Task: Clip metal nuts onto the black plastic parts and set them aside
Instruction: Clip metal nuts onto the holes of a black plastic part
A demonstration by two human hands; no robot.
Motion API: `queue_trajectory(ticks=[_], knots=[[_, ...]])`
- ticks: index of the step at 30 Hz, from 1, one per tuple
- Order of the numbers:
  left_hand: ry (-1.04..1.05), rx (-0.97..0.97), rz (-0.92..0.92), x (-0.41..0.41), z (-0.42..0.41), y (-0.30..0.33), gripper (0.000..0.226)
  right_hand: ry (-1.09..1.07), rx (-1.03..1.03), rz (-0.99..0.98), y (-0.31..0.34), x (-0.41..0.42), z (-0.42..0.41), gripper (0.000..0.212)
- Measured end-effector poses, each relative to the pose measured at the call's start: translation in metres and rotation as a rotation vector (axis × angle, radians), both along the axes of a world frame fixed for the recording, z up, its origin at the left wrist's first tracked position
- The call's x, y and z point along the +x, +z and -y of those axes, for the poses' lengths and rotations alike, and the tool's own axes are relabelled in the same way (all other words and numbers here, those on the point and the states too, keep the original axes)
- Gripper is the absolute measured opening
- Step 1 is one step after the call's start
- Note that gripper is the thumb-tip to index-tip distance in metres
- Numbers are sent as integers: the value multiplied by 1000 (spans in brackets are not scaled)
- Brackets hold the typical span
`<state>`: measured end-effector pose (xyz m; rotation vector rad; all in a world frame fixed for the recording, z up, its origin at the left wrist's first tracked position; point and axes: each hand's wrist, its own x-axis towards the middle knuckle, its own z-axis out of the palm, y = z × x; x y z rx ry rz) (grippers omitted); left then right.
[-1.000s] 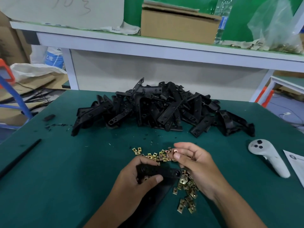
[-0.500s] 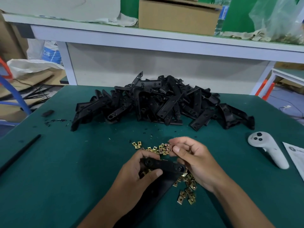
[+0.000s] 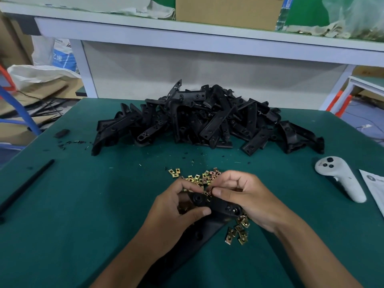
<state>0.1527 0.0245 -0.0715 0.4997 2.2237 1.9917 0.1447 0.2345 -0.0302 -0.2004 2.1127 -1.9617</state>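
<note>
Here both hands, left (image 3: 182, 206) and right (image 3: 245, 196), grip 1 black plastic part (image 3: 218, 204) between them.

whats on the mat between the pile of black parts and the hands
In the head view, loose metal nuts lie just ahead of both hands, with scattered black flecks nearer the pile of black parts.

workshop | green bench (image 3: 83, 204) | black parts heap (image 3: 207, 121) | cardboard box (image 3: 226, 11)

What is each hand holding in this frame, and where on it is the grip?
The left hand grips the black plastic part around its upper end. The right hand pinches a metal nut at that part's top edge; the exact grip on the nut cannot be told.
</note>
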Motion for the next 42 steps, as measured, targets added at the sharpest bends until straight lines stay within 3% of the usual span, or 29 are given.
queue_trajectory(ticks=[6, 26, 33, 42], knots=[[-7, 19, -20, -2, -1, -3, 32, -8, 9, 13, 0, -1, 1, 19], [26, -22, 20, 1, -2, 3, 26, -66, 47, -20, -5, 0, 5, 7], [35, -2, 22, 1, -3, 5, 28, -51, 15, -32, -9, -1, 7, 13], [36, -2, 4, 4, -3, 6, 37, -14, 49, -99, -9, 1, 4, 6]])
